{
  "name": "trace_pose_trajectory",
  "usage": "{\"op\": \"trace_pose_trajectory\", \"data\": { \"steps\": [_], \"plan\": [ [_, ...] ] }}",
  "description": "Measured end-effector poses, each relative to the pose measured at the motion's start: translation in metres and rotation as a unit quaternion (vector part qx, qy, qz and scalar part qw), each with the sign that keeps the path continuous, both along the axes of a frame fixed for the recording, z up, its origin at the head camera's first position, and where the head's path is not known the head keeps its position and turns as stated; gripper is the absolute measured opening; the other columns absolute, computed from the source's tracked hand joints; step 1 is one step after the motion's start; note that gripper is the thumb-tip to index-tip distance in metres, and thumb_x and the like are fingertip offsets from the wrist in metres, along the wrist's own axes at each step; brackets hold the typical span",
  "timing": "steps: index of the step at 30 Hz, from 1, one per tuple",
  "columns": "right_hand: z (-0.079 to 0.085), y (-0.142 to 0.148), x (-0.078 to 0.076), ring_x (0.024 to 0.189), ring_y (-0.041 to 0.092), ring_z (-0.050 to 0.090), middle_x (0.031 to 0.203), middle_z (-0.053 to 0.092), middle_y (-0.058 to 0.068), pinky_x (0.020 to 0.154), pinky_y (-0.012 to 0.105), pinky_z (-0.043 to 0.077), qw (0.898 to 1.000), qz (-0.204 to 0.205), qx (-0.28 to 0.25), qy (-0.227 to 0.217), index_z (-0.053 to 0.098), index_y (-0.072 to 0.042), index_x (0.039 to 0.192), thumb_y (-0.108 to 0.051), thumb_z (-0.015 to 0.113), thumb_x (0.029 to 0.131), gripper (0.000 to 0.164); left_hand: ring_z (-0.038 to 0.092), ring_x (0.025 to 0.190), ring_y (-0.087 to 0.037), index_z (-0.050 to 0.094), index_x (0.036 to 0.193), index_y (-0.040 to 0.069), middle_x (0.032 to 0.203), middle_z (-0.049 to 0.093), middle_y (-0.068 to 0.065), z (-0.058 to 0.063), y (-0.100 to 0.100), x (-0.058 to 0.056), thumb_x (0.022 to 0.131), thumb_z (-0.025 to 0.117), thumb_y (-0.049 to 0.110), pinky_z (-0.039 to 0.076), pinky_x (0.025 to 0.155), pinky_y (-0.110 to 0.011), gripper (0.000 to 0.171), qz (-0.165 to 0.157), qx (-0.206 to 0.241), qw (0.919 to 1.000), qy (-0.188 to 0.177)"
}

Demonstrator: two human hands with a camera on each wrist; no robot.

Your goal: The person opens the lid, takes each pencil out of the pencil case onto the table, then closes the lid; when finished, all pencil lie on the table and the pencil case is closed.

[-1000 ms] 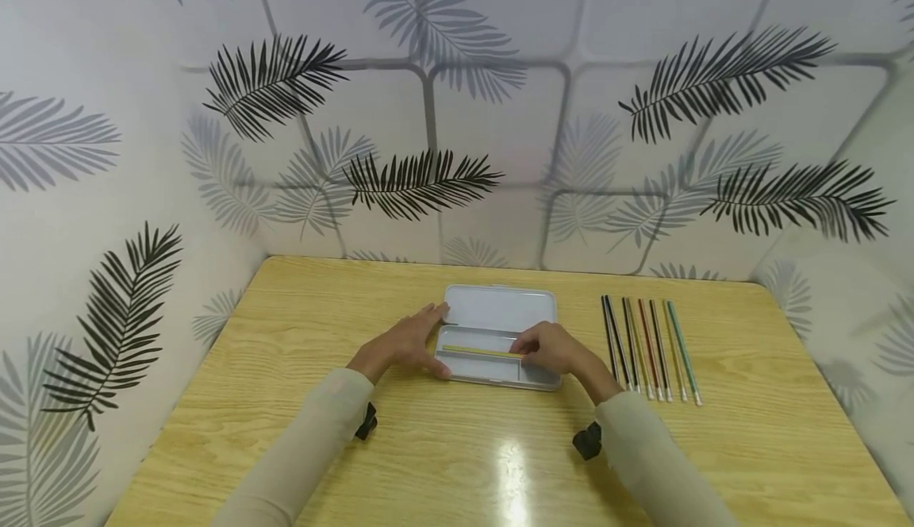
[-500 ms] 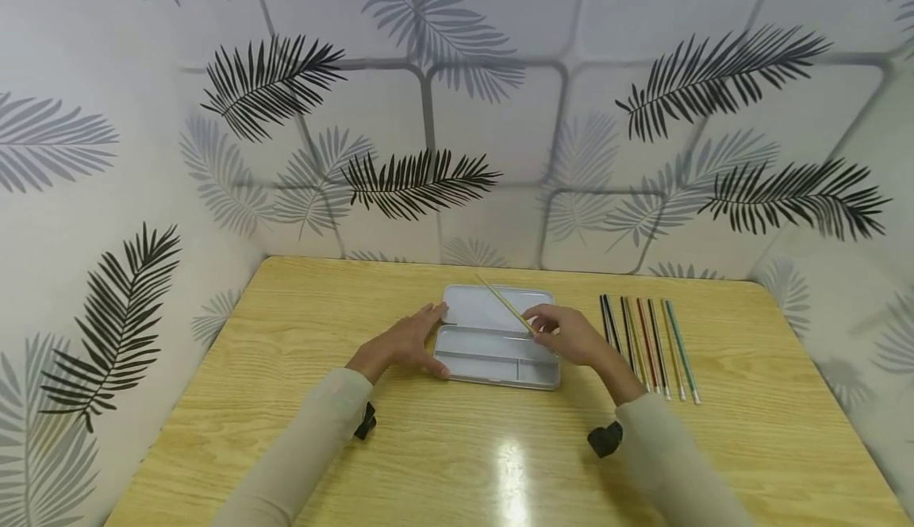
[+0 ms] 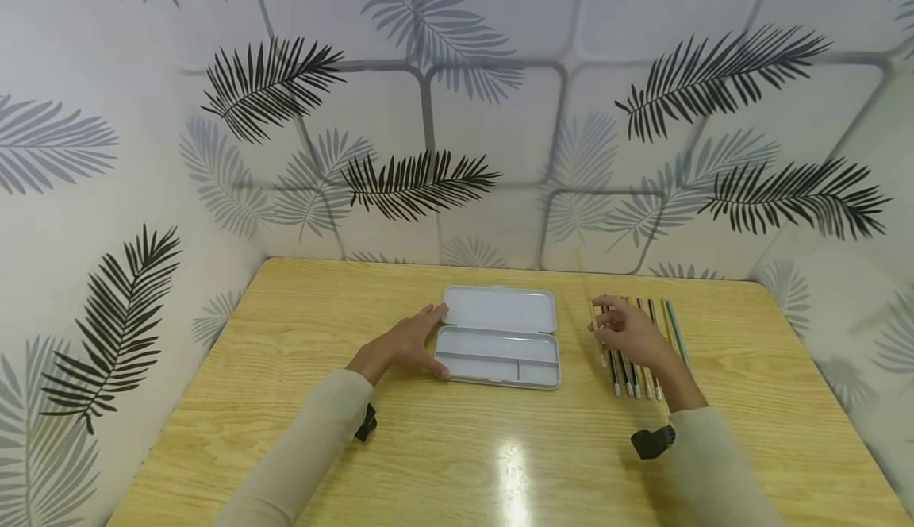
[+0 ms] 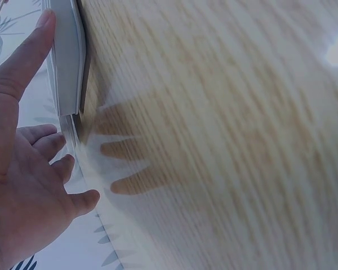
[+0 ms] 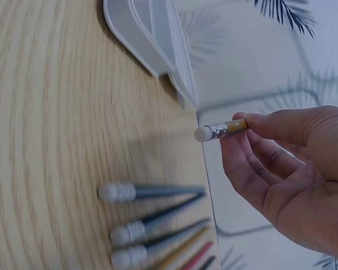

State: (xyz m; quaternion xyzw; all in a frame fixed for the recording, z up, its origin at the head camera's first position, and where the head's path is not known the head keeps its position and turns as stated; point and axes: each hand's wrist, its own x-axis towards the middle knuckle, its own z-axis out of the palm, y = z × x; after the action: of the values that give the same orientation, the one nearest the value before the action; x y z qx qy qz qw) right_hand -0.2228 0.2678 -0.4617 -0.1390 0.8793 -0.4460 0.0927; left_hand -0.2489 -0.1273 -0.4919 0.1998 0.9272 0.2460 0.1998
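Observation:
A white pencil case [image 3: 498, 309] lies open on the table, its lid folded back and its bottom tray divided into compartments. My left hand [image 3: 401, 343] is spread at the case's left side, with the thumb against the near edge; in the left wrist view the thumb lies along the case's side [image 4: 67, 62]. To the right of the case, my right hand [image 3: 634, 336] pinches a yellow pencil [image 3: 585, 281] between thumb and fingers. The right wrist view shows the pencil's white eraser end [image 5: 203, 134] raised above the table.
A row of several pencils [image 3: 680, 328] lies right of the case, partly covered by my right hand, with their white eraser ends toward me. The wooden table [image 3: 300, 297] meets a leaf-patterned wall [image 3: 493, 217] at the back.
My right hand has lifted the yellow pencil out of the case's tray and carried it right, turning it from lying crosswise to pointing away. The left hand has stayed in place.

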Motion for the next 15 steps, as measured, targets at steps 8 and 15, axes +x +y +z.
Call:
{"op": "trace_pose_trajectory", "data": {
  "steps": [8,15],
  "plan": [
    [0.004,0.054,0.012,0.093,0.034,0.065,0.121,0.052,0.036,0.074,0.04,0.058,0.997,-0.062,0.007,-0.043,0.023,0.007,0.145,-0.008,0.053,0.096,0.06,0.013,0.147,-0.034,0.013,0.154,0.016,0.16,0.011,-0.012,0.001,0.001,0.002,0.062,0.086,0.047,0.017,0.117,-0.055,0.121,0.006,0.002,1.0,-0.002],
    [0.004,0.086,0.021,0.085,0.024,0.067,0.118,0.049,0.039,0.071,0.037,0.059,0.991,-0.096,0.035,-0.085,0.024,0.014,0.142,-0.003,0.052,0.093,0.059,0.013,0.147,-0.033,0.015,0.154,0.015,0.16,0.012,-0.012,-0.001,0.0,0.001,0.062,0.086,0.048,0.018,0.117,-0.056,0.121,0.005,0.003,1.0,0.006]
  ]
}}
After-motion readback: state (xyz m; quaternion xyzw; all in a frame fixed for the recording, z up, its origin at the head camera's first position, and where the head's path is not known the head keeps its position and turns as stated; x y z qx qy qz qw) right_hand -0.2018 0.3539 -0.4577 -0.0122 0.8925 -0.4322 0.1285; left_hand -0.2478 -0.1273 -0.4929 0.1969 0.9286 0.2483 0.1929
